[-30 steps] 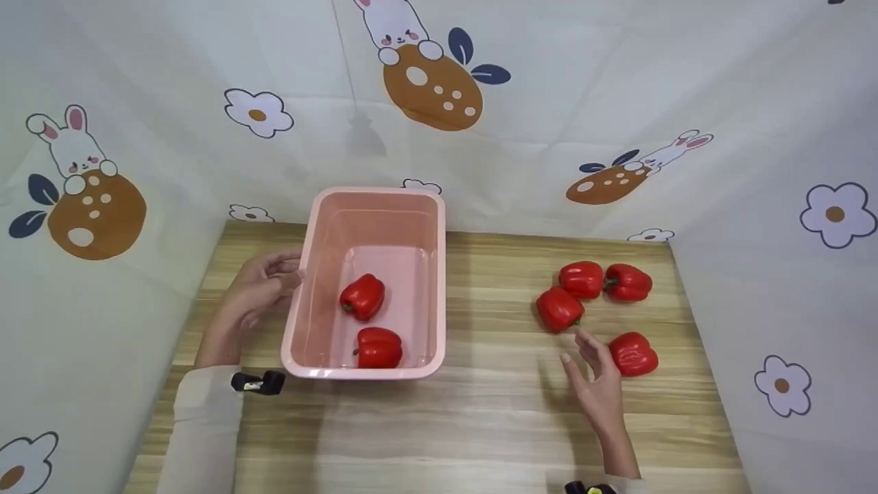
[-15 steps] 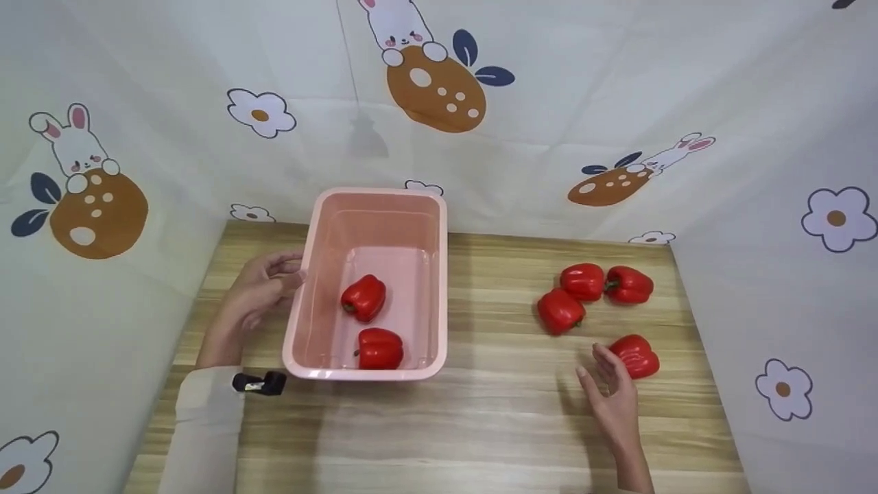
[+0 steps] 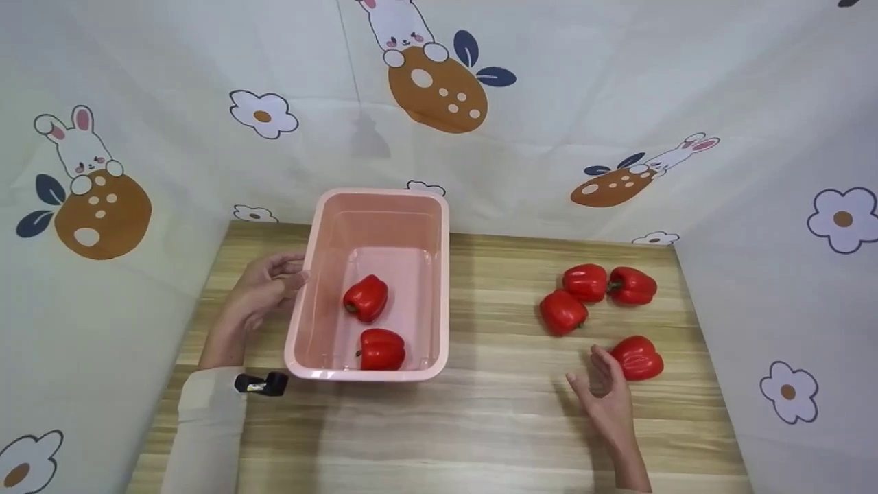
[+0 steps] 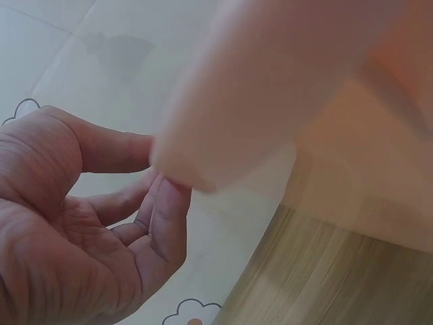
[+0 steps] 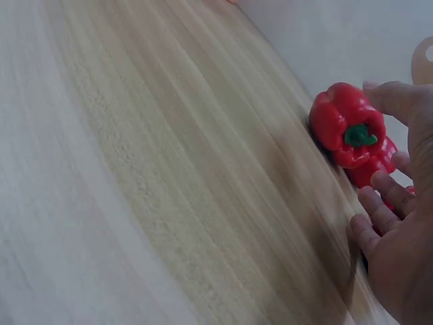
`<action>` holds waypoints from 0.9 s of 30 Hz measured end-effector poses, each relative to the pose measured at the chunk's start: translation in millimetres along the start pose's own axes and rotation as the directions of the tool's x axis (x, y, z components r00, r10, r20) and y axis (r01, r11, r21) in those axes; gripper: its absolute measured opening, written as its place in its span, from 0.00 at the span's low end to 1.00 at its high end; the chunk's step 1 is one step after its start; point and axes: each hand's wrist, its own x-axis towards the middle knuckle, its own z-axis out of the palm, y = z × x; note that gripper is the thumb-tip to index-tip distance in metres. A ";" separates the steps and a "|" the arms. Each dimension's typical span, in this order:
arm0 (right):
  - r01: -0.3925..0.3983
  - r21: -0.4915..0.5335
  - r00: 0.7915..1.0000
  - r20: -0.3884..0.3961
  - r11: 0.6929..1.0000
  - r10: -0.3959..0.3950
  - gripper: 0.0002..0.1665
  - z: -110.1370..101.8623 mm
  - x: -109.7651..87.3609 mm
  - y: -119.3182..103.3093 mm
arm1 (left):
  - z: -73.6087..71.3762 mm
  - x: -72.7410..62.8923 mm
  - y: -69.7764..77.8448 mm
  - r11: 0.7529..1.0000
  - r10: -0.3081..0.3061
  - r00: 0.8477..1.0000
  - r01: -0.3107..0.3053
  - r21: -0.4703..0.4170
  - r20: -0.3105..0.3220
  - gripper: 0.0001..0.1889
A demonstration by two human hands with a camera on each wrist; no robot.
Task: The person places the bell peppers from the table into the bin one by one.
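On the left of the wooden table stands a pink plastic bin [image 3: 384, 230] with two red bell peppers in it, one pepper [image 3: 365, 299] near its middle and another pepper [image 3: 382, 350] by its near wall. My left hand [image 3: 264, 291] pinches the bin's left rim between thumb and fingers, as the left wrist view shows close up. My right hand [image 3: 610, 401] hovers over the table with fingers spread and holds nothing. Its fingertips are right at the left side of a lone red bell pepper [image 3: 638, 357]. In the right wrist view, a bell pepper [image 5: 346, 125] shows its green stem beyond the fingers.
Farther back on the right, three more red bell peppers lie grouped: a left one [image 3: 563, 313], a middle one [image 3: 585, 283] and a right one [image 3: 632, 286]. A patterned cloth [image 3: 521, 171] with rabbits and flowers walls in the table's back and sides.
My right hand has drawn back and slightly right, from beside the grouped peppers to beside the lone pepper, and its thumb has spread outward. The left hand keeps its place at the bin.
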 end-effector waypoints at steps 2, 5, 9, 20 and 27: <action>-0.004 -0.003 1.000 0.011 1.000 0.004 0.45 2.2 2.1 2.3 | 0.4 0.6 0.3 1.000 -0.003 1.000 0.003 0.003 0.002 0.32; -0.003 -0.003 1.000 0.029 1.000 0.004 0.47 5.3 6.8 3.7 | 1.0 0.8 0.9 1.000 -0.006 1.000 0.006 0.007 0.002 0.32; -0.008 -0.014 0.998 0.054 1.000 0.009 0.48 8.1 14.4 2.6 | 2.2 1.2 1.5 1.000 -0.015 1.000 0.015 0.002 0.002 0.32; -0.005 -0.014 0.998 0.068 1.000 0.006 0.51 16.9 36.9 -2.3 | 0.6 0.0 2.5 1.000 -0.018 1.000 0.018 -0.006 0.005 0.33; 0.007 0.037 0.997 0.070 0.999 -0.009 0.52 19.9 47.6 -6.3 | 1.3 0.6 1.5 1.000 -0.008 1.000 0.008 -0.009 0.001 0.32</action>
